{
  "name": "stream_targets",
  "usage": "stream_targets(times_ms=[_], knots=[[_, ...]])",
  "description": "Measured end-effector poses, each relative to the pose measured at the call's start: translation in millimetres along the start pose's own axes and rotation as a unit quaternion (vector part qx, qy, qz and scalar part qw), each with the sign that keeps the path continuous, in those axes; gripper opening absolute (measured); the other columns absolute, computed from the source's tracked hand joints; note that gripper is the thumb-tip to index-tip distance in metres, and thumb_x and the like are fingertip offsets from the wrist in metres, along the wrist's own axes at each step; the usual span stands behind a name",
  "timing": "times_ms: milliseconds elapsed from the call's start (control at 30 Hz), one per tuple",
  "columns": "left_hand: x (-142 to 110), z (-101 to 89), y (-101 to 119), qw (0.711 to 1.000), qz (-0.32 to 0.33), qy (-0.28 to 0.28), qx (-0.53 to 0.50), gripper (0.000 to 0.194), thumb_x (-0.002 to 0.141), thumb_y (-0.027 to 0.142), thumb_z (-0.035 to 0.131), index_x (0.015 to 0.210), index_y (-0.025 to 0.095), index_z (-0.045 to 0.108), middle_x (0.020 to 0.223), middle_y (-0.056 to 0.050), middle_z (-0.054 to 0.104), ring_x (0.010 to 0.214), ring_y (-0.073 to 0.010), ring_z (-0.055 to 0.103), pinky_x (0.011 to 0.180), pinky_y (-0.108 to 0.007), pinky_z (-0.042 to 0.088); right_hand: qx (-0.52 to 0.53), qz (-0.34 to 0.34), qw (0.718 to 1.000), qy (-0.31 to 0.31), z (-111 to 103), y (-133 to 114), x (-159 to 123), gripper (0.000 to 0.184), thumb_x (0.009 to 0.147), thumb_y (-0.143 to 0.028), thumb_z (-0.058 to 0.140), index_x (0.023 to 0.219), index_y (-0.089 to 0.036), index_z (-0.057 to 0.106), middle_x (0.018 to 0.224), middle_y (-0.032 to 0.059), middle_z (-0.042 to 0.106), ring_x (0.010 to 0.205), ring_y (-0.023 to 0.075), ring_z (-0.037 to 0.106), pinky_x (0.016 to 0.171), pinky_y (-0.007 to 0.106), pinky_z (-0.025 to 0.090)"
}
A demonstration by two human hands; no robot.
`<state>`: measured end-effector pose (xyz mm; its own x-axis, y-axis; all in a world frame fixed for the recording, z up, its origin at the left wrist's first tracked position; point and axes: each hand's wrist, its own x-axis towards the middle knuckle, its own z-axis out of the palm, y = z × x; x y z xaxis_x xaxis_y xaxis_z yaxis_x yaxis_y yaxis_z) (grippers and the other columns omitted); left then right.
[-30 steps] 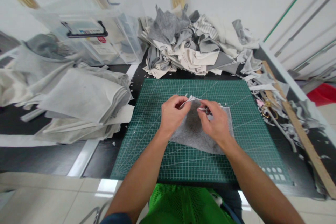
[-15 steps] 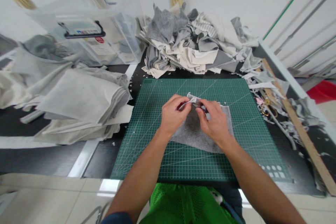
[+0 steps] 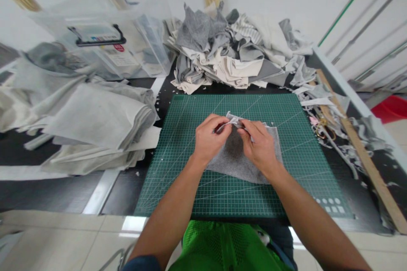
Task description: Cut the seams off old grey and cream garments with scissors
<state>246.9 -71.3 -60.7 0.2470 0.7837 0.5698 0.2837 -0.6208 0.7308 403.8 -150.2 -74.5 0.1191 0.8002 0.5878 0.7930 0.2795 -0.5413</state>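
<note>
A piece of grey fabric [image 3: 241,165] lies over the middle of the green cutting mat [image 3: 178,135], its far edge lifted between my hands. My left hand [image 3: 211,135] pinches that edge at its left end, thumb against fingers. A short way to the right, my right hand [image 3: 259,142] pinches the same edge. Between the fingertips the edge is gathered and its paler side shows. Part of the fabric is hidden beneath both hands.
Folded pale fabric [image 3: 95,114] is stacked to the left, before a clear plastic box [image 3: 121,59]. A fabric heap [image 3: 222,55] rises behind the mat. To the right are a wooden ruler [image 3: 365,156], gold-handled scissors [image 3: 326,129] and loose scraps.
The fingers of my right hand have closed more tightly on the fabric edge. More of the pale turned edge shows between my hands than a second ago.
</note>
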Motion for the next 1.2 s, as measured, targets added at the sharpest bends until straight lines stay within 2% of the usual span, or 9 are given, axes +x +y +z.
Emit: stream_targets(times_ms=[400,533,667,733,800,867,1000,1100,1200], knots=[[-0.2,0.0,0.6,1.000,-0.008,-0.005,-0.014,0.004,0.086,0.022,0.071,0.086,0.023,0.075,0.082,0.000,0.070,0.071,-0.0116,0.061,0.070,-0.026,0.051,0.011,0.006,1.000,0.008,0.3,-2.9,0.9,0.029,0.106,-0.037,0.046,0.122,-0.028,0.069,0.105,0.0080,0.075,0.096,0.0252,0.066,0.088,0.044,0.054],[-0.2,0.3,-0.4,0.997,-0.051,-0.024,-0.055,0.005,0.087,0.026,0.071,0.086,0.023,0.074,0.080,0.001,0.068,0.069,-0.0117,0.059,0.067,-0.026,0.049,0.035,0.052,0.998,0.022,-0.5,-2.1,0.5,0.029,0.106,-0.041,0.044,0.118,-0.028,0.068,0.103,0.0074,0.074,0.094,0.0244,0.067,0.086,0.042,0.054],[1.0,1.4,-7.4,0.983,-0.120,-0.062,-0.123,0.011,0.086,0.031,0.072,0.084,0.021,0.073,0.077,0.000,0.067,0.066,-0.0117,0.057,0.062,-0.026,0.046,0.092,0.132,0.986,0.050,-1.7,0.3,0.5,0.030,0.106,-0.041,0.042,0.112,-0.025,0.066,0.095,0.0053,0.073,0.082,0.0206,0.066,0.076,0.038,0.053],[1.8,1.6,-10.6,0.974,-0.135,-0.087,-0.161,0.010,0.084,0.030,0.073,0.085,0.020,0.072,0.077,0.000,0.066,0.067,-0.0118,0.057,0.062,-0.026,0.046,0.125,0.156,0.979,0.050,-2.0,0.2,1.4,0.027,0.102,-0.042,0.049,0.116,-0.026,0.064,0.091,0.0033,0.071,0.076,0.0191,0.064,0.071,0.036,0.053],[2.5,1.7,-12.0,0.966,-0.132,-0.112,-0.193,0.009,0.080,0.025,0.075,0.086,0.019,0.071,0.080,0.000,0.066,0.070,-0.0121,0.059,0.065,-0.026,0.047,0.155,0.159,0.974,0.034,-1.5,-1.3,2.4,0.035,0.094,-0.041,0.062,0.126,-0.027,0.060,0.085,0.0002,0.068,0.069,0.0173,0.059,0.065,0.033,0.051],[2.8,1.8,-11.8,0.957,-0.123,-0.131,-0.230,0.011,0.077,0.021,0.076,0.085,0.018,0.069,0.084,-0.001,0.065,0.075,-0.0124,0.060,0.070,-0.026,0.048,0.170,0.149,0.974,0.018,-0.2,-3.6,2.9,0.040,0.088,-0.035,0.068,0.127,-0.027,0.061,0.078,-0.0024,0.064,0.063,0.0153,0.055,0.060,0.031,0.049],[3.8,3.0,-11.6,0.926,-0.135,-0.121,-0.331,0.021,0.074,0.015,0.077,0.088,0.018,0.062,0.083,0.001,0.062,0.076,-0.0110,0.058,0.070,-0.023,0.047,0.155,0.072,0.985,0.027,2.5,-6.6,0.9,0.010,0.087,-0.021,0.065,0.094,-0.025,0.072,0.080,0.0000,0.068,0.071,0.0158,0.061,0.069,0.032,0.052],[5.0,4.2,-13.1,0.904,-0.155,-0.101,-0.386,0.030,0.069,0.011,0.079,0.088,0.019,0.057,0.080,0.003,0.058,0.073,-0.0096,0.055,0.067,-0.021,0.044,0.155,-0.010,0.988,0.022,3.4,-5.9,-2.2,0.018,0.084,-0.012,0.063,0.092,-0.025,0.072,0.085,0.0012,0.072,0.080,0.0179,0.066,0.076,0.035,0.055],[5.5,5.2,-14.6,0.892,-0.169,-0.100,-0.408,0.033,0.068,0.010,0.079,0.089,0.019,0.055,0.079,0.003,0.055,0.070,-0.0091,0.053,0.064,-0.021,0.042,0.152,-0.055,0.987,0.014,4.3,-4.5,-4.8,0.025,0.081,-0.009,0.060,0.096,-0.025,0.073,0.088,0.0017,0.072,0.081,0.0183,0.068,0.077,0.035,0.056]])
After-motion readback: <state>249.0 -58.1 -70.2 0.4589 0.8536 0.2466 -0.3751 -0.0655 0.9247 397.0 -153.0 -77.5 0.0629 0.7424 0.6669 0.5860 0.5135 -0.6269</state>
